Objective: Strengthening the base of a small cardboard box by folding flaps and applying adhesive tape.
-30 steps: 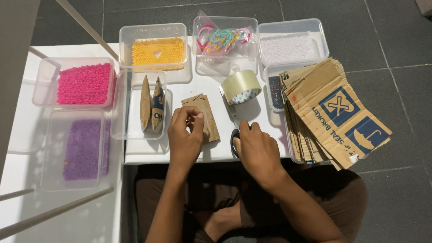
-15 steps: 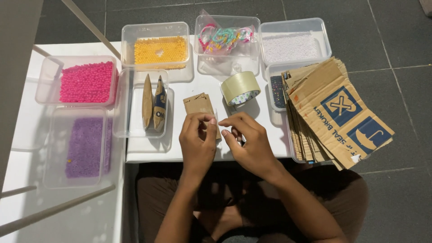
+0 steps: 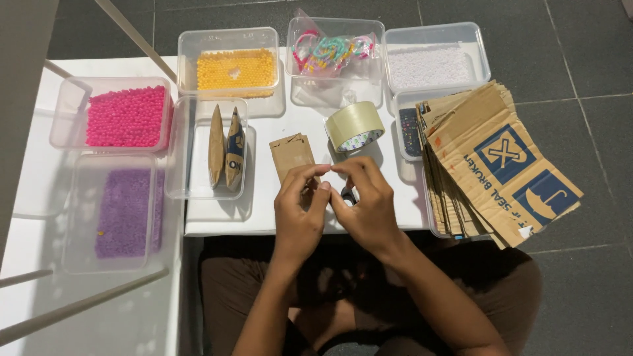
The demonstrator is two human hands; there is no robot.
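Fingers of left hand and right hand meet tip to tip, pinched on something thin (too small to tell what). Both hands above near edge of white bench. Small brown card piece lies flat just beyond left fingertips, partly covered. Tape roll near, beyond right hand. Stack of cardboard sheets to right, well apart.

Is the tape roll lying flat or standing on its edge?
Tipped: the tape roll leans on the table, its hole facing the camera at a slant.
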